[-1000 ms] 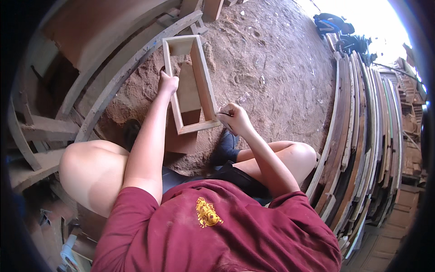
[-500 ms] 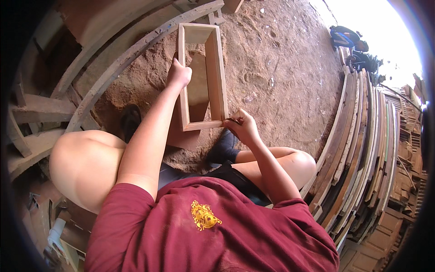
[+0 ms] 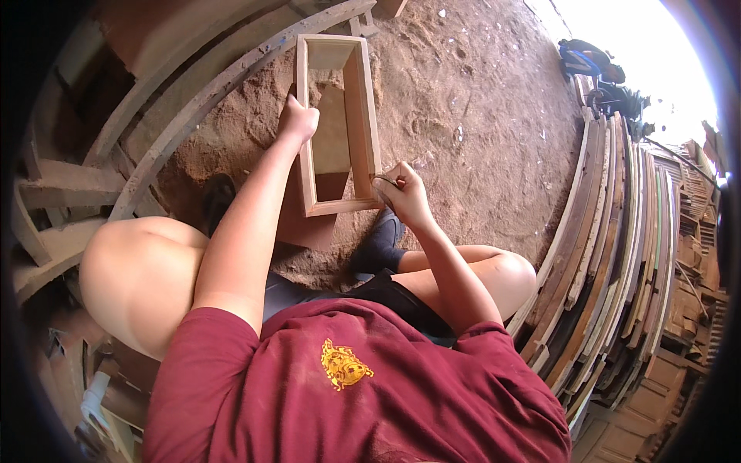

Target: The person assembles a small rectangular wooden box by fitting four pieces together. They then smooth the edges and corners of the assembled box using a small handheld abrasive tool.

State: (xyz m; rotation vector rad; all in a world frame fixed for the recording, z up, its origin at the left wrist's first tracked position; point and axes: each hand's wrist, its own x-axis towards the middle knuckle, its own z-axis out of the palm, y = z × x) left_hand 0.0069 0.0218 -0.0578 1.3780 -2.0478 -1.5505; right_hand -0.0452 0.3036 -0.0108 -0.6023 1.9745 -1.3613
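Daylight blows out the upper right corner. Fisheye bending curves the stacked brown wooden planks. Rim falls black.

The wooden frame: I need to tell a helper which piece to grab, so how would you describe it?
On the sandy dirt floor, straight ahead of the seated person's knees, lies the wooden frame. The left hand grips its long left side, and the right hand touches its near corner. Unlike the stacked planks alongside, it is an open, pale rectangle.
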